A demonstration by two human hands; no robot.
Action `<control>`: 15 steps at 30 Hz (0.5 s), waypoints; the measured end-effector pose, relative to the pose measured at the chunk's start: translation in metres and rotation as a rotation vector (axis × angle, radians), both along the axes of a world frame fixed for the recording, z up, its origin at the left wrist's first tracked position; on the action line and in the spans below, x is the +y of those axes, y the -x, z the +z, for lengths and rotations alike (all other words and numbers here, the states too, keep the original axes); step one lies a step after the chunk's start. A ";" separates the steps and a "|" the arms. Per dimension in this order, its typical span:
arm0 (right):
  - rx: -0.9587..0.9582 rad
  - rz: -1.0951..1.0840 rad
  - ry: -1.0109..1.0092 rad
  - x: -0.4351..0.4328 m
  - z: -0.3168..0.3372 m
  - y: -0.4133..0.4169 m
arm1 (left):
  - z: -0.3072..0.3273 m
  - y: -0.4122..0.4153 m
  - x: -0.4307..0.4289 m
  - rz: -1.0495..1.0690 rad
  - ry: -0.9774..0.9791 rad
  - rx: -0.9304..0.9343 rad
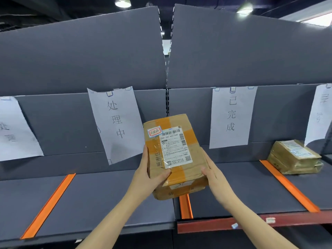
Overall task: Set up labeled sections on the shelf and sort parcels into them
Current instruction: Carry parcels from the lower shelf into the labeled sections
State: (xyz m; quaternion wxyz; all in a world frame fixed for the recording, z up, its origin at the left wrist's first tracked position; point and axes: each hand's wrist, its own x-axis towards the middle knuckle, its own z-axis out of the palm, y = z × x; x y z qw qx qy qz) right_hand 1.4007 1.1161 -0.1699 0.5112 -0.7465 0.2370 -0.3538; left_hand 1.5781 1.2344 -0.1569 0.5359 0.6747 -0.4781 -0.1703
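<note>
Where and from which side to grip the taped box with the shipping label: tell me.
Take the box by its two long side faces, coming in from left and right, as the left hand and right hand do. It looks too broad for one hand, and this leaves its shipping label readable.

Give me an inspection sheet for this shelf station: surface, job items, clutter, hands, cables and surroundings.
Surface: grey flat shelf deck, split by three orange flat divider strips.
Job's things: brown cardboard parcel with a white shipping label and a red-bordered sticker, held above the middle strip; four white paper signs with handwritten characters hang on the back wall; stack of brown taped parcels lies right of the rightmost strip.
Clutter: two small pale tags on the red front beam.
Hands: left hand grips the parcel's left edge, right hand its right edge.
Cables: nothing seen.
Surroundings: grey back panels, lit ceiling lamps.
</note>
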 end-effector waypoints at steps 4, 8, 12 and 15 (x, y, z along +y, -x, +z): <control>0.089 -0.067 -0.005 -0.004 -0.006 0.022 | -0.011 0.011 -0.012 -0.090 -0.035 -0.013; 0.129 -0.128 -0.035 -0.007 -0.016 0.047 | -0.021 0.028 -0.029 -0.168 -0.083 -0.041; 0.121 -0.161 -0.099 -0.016 -0.026 0.068 | -0.039 0.042 -0.049 -0.222 -0.127 -0.013; 0.142 -0.159 -0.107 -0.032 -0.034 0.077 | -0.050 0.050 -0.066 -0.223 -0.157 0.010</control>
